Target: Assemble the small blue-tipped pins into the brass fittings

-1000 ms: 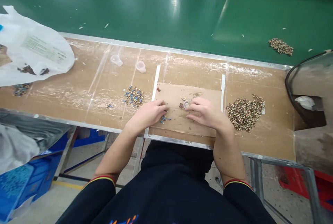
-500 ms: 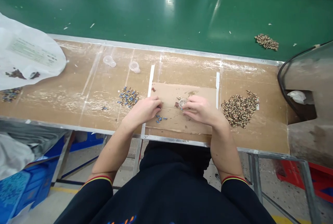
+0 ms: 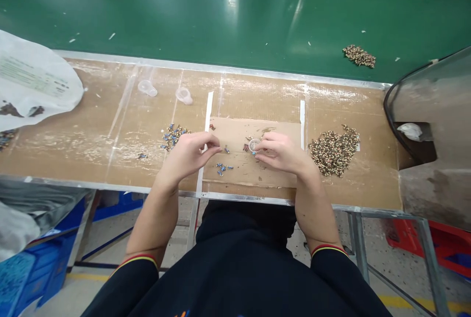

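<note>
Blue skinny piece [image 3: 227, 149] lies by the left hand [image 3: 188, 154], its grip slightly parted, empty; the right hand [image 3: 280, 152] pinches a tiny light-blue bit [image 3: 253, 153].

A brown bench [image 3: 253, 98] bears cardboard [image 3: 235, 130], cups [image 3: 183, 94], parts [image 3: 333, 152].

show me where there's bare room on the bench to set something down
The bench beyond the cardboard sheet, between the two white strips, looks bare; so does the bench between the brass-coloured pile and the green surface. The cardboard sheet is crowded: blue parts near the left hand, a small clear cup and dark red bits by the right hand.
</note>
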`<state>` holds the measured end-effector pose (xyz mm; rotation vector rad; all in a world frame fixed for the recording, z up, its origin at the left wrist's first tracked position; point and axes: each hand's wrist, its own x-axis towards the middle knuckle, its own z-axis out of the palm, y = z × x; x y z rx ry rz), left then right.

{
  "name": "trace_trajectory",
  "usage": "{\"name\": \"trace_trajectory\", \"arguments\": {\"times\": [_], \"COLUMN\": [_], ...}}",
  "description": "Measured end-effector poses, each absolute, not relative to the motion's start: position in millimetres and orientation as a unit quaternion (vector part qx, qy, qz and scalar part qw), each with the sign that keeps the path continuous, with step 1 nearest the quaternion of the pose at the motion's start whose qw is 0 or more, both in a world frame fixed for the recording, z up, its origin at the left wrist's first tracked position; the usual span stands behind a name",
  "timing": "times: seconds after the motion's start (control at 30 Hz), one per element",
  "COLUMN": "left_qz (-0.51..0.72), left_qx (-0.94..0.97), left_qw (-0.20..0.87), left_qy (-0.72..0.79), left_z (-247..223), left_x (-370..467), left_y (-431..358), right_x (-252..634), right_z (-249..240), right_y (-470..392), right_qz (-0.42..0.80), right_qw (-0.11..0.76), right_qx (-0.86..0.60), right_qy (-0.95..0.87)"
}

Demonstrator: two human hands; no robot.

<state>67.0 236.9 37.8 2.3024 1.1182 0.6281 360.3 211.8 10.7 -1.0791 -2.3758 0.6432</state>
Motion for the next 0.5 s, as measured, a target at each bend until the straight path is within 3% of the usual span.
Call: {"name": "trace_trajectory", "arguments": {"times": [0.2, 0.5], "left_qz": [0.356, 0.441], "left_qx": [0.813, 0.601], "left_qw": [0.327, 0.565], "left_qy": [0.324, 0.353], "left_z": [54, 1], "left_x": [119, 133], "left_y": [249, 264], "right_x": [359, 358], "right_z": [11, 10], "right_y": [213, 212], "right_qz": [0.225, 0.225], "right_qw": [0.221, 0.212], "right_qx": [-0.394, -0.427], "right_qy": [-0.863, -0.850]}}
